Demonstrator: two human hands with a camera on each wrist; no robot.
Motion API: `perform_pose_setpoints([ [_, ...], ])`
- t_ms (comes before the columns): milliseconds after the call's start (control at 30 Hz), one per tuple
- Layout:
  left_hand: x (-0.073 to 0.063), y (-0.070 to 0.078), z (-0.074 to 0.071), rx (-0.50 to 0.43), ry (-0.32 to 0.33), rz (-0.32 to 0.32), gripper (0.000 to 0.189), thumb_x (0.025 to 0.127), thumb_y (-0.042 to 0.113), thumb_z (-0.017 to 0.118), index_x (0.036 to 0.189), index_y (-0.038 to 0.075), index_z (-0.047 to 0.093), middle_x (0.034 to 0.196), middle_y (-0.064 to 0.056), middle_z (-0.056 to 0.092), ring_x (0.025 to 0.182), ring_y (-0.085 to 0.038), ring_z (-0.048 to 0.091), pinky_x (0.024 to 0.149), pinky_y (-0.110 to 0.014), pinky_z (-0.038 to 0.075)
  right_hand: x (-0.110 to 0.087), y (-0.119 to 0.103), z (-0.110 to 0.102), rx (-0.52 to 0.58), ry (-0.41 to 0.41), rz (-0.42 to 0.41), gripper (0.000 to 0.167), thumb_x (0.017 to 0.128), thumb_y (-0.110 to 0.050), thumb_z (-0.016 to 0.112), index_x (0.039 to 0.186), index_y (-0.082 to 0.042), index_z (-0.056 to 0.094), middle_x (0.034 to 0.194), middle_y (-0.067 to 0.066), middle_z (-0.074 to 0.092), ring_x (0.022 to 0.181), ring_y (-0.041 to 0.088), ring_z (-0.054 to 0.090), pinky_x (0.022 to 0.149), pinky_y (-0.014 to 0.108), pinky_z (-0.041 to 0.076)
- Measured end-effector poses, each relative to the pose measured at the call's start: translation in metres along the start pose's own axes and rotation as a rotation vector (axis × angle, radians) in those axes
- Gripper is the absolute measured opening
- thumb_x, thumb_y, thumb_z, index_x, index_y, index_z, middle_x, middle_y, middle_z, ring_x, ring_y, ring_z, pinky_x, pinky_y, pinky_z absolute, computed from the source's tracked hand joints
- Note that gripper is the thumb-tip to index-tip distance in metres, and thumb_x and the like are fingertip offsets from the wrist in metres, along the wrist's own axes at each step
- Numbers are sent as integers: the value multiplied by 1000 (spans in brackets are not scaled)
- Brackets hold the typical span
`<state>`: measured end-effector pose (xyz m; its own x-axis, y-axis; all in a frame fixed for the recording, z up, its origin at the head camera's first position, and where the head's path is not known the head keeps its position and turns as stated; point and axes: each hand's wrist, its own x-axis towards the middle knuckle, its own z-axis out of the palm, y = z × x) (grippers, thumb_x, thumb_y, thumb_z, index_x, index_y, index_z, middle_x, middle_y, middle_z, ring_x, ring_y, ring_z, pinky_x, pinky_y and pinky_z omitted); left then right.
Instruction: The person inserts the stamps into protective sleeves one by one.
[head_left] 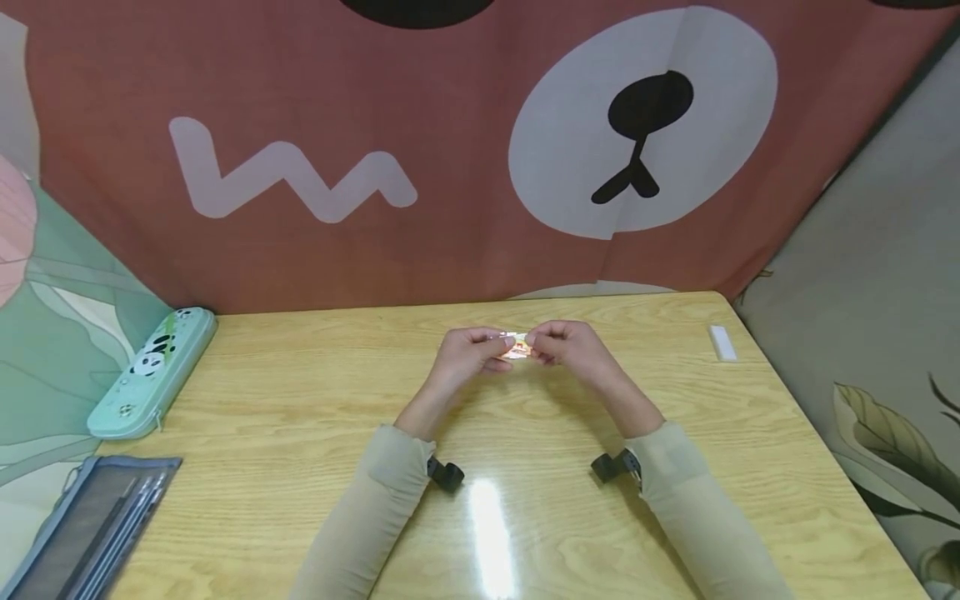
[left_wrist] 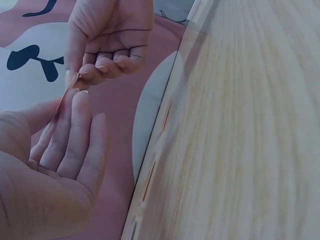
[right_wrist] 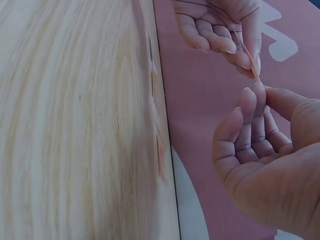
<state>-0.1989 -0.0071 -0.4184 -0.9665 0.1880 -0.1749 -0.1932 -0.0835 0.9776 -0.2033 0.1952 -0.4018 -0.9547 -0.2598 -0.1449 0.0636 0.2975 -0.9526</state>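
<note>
Between my two hands, above the far part of the table, is a small flat shiny packet [head_left: 517,346] with orange, red and pale yellow on it. My left hand [head_left: 467,357] pinches its left end between thumb and fingers. At the other end, the thumb and forefinger of my right hand [head_left: 576,348] grip the edge. Seen edge-on in the left wrist view, the packet [left_wrist: 63,102] is a thin orange strip. The right wrist view shows its thin edge [right_wrist: 248,54] running down to my right fingertips. The print is too small to read.
The wooden table [head_left: 300,383] meets a reddish-brown cloth [head_left: 450,250] with a bear face behind it. A mint panda case [head_left: 153,371] lies at the far left, a mesh zip pouch [head_left: 105,525] nearer. A small white block [head_left: 723,342] sits near the right edge.
</note>
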Motion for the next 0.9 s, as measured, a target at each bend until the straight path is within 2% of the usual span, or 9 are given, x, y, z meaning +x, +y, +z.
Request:
perform_pose_setpoints([
  [200,-2,2,0,4,2,2,23,93,12,73,110,-4,74,93,-9,75,64,-13,74,85,-47,62,1,-1,2,3,5,-6,28,101,-21,62,112,4,68,84,-2,67,82,17,65,83,36,59],
  [400,-4,4,-2,22,2,10,22,93,15,74,106,-3,75,97,-13,76,64,-12,74,82,-45,64,1,-1,3,15,-1,10,31,102,-20,62,118,5,68,87,0,69,81,15,65,85,39,60],
  [633,-3,2,-2,50,10,11,21,92,16,75,105,-1,76,99,-12,76,63,-12,72,76,-38,65,0,0,1,25,-25,5,32,101,-17,62,118,10,67,85,-3,69,79,13,66,83,35,61],
  [767,-4,2,-1,60,13,7,21,91,17,76,104,0,76,97,-11,76,65,-16,74,77,-41,65,1,0,1,20,-34,-3,32,101,-19,63,116,9,68,86,-4,68,78,11,65,83,36,61],
  [900,-4,3,0,55,8,7,21,91,17,76,104,1,77,93,-7,76,68,-18,75,81,-45,64,1,0,1,15,-36,-4,30,101,-20,63,113,6,69,86,-3,68,80,14,65,84,39,61],
])
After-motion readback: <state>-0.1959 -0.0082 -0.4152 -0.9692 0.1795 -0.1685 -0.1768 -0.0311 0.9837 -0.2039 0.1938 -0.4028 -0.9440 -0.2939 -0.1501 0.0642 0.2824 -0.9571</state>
